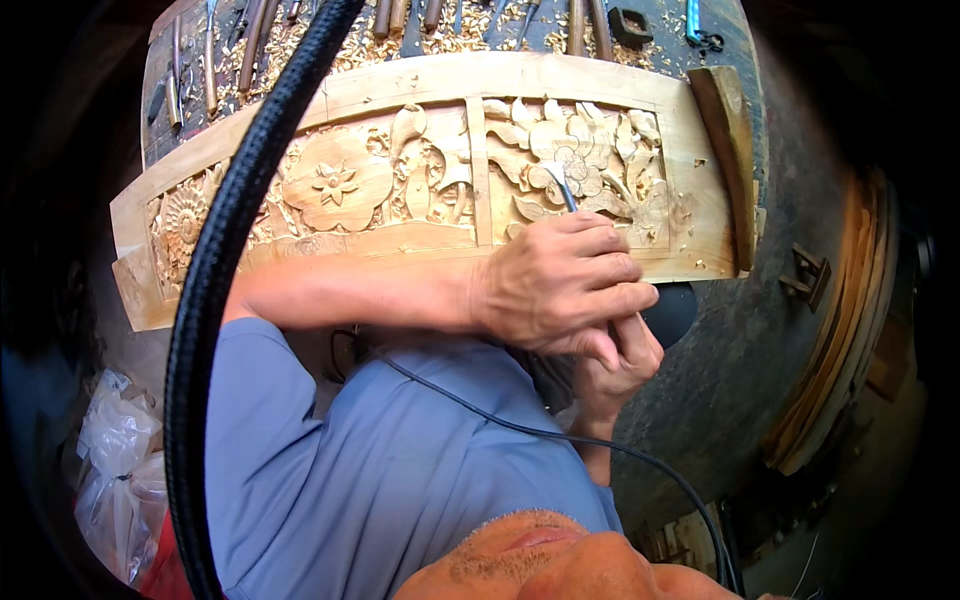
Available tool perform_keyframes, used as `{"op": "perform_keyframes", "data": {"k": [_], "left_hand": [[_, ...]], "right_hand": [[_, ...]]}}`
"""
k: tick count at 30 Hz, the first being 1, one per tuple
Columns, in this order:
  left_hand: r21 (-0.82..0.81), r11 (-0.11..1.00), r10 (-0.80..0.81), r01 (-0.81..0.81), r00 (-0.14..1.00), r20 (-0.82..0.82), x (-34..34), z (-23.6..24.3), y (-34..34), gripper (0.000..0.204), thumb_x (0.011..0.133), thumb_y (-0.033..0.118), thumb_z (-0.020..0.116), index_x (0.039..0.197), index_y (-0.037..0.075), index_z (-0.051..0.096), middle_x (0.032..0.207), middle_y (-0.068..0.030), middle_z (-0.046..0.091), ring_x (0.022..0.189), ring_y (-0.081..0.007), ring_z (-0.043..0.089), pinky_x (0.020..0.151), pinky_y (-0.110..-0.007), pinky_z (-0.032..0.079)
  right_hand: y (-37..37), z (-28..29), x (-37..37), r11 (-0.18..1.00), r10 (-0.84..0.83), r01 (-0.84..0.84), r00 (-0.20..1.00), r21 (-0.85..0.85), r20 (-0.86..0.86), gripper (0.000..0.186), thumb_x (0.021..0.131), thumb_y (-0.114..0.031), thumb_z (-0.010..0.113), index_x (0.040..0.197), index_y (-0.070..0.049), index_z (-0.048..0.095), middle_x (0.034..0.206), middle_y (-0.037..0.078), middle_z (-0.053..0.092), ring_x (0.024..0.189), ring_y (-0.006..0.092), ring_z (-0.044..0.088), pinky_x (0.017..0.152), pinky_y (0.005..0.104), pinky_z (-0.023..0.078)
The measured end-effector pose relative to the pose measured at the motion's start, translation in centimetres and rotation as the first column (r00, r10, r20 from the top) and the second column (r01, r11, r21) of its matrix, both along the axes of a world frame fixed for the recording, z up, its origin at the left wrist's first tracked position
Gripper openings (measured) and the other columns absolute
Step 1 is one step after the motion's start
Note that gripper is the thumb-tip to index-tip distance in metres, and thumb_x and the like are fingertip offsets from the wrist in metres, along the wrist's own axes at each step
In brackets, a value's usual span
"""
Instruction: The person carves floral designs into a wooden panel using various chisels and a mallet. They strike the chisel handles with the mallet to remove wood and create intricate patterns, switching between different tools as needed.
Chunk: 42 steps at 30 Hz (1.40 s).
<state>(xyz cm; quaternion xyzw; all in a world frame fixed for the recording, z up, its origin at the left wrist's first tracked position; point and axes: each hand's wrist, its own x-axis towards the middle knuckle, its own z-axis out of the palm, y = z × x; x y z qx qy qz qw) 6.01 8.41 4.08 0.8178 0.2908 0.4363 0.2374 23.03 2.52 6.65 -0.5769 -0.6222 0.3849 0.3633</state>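
A pale wooden panel [376, 243] lies across the bench, carved with flowers and leaves in two framed sections. A metal chisel [568, 194] has its tip at the flower in the right section. My left hand [560, 283] is closed round the chisel, its forearm lying along the panel's near edge. Just below it, my right hand [622, 368] is closed at the chisel's rear end, whose handle is mostly hidden by the fingers. A dark wooden block [728, 165] stands at the panel's right end.
The workbench [664, 50] holds several tools [260, 50] and shavings behind the panel. A thick braided cable [195, 380] crosses the view on the left; a thin cord [490, 420] crosses my shirt. Curved boards [830, 330] stand at right, plastic bags [117, 450] at lower left.
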Motion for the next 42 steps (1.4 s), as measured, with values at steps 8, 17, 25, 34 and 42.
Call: {"op": "perform_keyframes", "data": {"k": [8,17,25,34,42], "left_hand": [[-0.083,0.974,-0.215,0.212,0.976,-0.024,-1.3,-3.4,0.5,0.063,0.098,0.070,0.064,0.086,0.009,0.064,0.070,-0.0017,0.052,0.052,-0.0202,0.054,0.047,-0.037,0.041],[-0.161,0.961,-0.211,0.224,0.973,0.092,-1.3,-3.6,0.8,0.063,0.099,0.069,0.066,0.077,0.010,0.057,0.065,-0.0028,0.050,0.048,-0.0226,0.057,0.042,-0.039,0.043],[-0.204,0.955,-0.220,0.218,0.975,0.012,-1.3,-3.1,0.8,0.064,0.100,0.070,0.063,0.076,0.011,0.057,0.063,-0.0024,0.050,0.046,-0.0218,0.056,0.041,-0.037,0.041],[-0.249,0.960,-0.143,0.128,0.989,-0.042,-1.3,-3.5,0.7,0.064,0.103,0.068,0.059,0.072,0.012,0.056,0.060,-0.0022,0.051,0.045,-0.0218,0.055,0.041,-0.038,0.040],[-0.220,0.958,-0.178,0.182,0.983,0.041,-1.1,-3.3,0.8,0.062,0.105,0.065,0.057,0.072,0.013,0.055,0.059,-0.0015,0.050,0.045,-0.0217,0.054,0.040,-0.038,0.039]], "right_hand": [[-0.4,0.7,-0.5,0.992,0.097,-0.088,0.991,-0.091,0.092,0.023,0.096,-0.008,0.078,0.114,0.007,0.076,0.087,0.018,0.074,0.075,0.0232,0.072,0.068,0.0325,0.054],[0.4,2.0,-1.0,0.970,0.068,-0.046,0.994,-0.241,0.085,0.022,0.092,-0.009,0.083,0.110,0.003,0.078,0.084,0.018,0.072,0.069,0.0309,0.072,0.064,0.0349,0.054],[0.1,1.1,-1.2,0.986,0.085,-0.073,0.994,-0.151,0.073,0.016,0.092,-0.001,0.075,0.108,0.004,0.077,0.084,0.019,0.072,0.070,0.0357,0.072,0.064,0.0375,0.055],[-0.7,-0.5,-1.8,0.986,0.038,-0.032,0.999,-0.162,0.031,0.013,0.086,0.008,0.071,0.099,0.006,0.073,0.082,0.019,0.070,0.069,0.0370,0.072,0.062,0.0385,0.054],[-0.2,1.2,-1.9,0.979,0.012,0.004,0.997,-0.202,0.077,0.017,0.088,0.008,0.068,0.103,0.005,0.075,0.078,0.019,0.068,0.067,0.0353,0.071,0.062,0.0373,0.053]]}}
